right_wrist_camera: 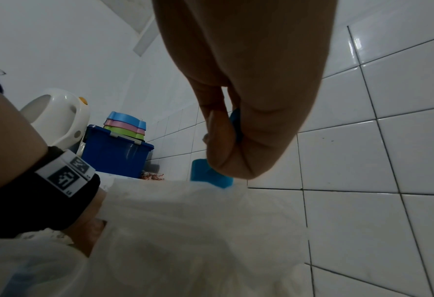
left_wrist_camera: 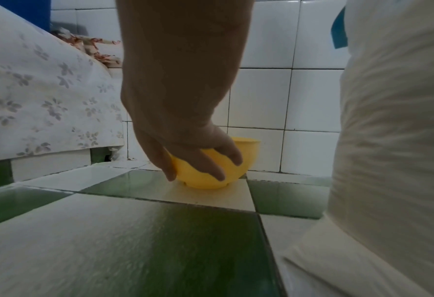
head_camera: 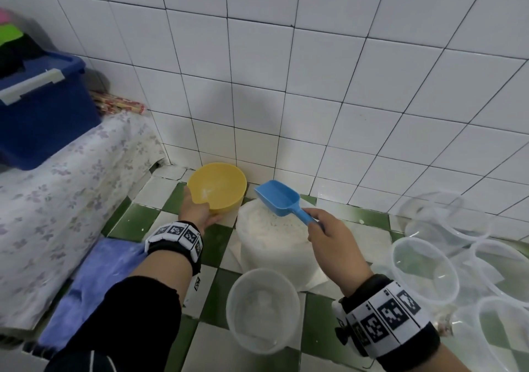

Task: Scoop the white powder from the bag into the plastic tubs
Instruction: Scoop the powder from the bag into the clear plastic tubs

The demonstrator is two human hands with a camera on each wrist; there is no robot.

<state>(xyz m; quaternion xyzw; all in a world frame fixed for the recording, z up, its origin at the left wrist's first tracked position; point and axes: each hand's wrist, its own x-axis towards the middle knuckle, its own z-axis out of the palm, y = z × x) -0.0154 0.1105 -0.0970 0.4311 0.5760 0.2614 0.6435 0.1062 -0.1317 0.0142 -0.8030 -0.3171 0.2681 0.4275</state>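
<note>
An open bag of white powder [head_camera: 272,237] stands on the tiled floor by the wall. My right hand [head_camera: 317,225] grips the handle of a blue scoop [head_camera: 277,198], which hovers over the bag's far edge with its bowl looking empty. In the right wrist view my right hand [right_wrist_camera: 226,140] pinches the scoop [right_wrist_camera: 208,176] above the bag [right_wrist_camera: 185,221]. My left hand [head_camera: 200,210] grips the near side of a yellow bowl [head_camera: 220,184] left of the bag; its fingers [left_wrist_camera: 221,172] wrap round the bowl [left_wrist_camera: 205,180]. A clear plastic tub [head_camera: 263,308] holding a little powder sits in front of the bag.
Several empty clear tubs [head_camera: 423,268] lie at the right. A blue storage bin [head_camera: 43,114] stands on a flower-patterned cloth [head_camera: 57,200] at the left, and a blue mat [head_camera: 94,283] lies beside my left arm. The white tiled wall [head_camera: 286,85] is close behind.
</note>
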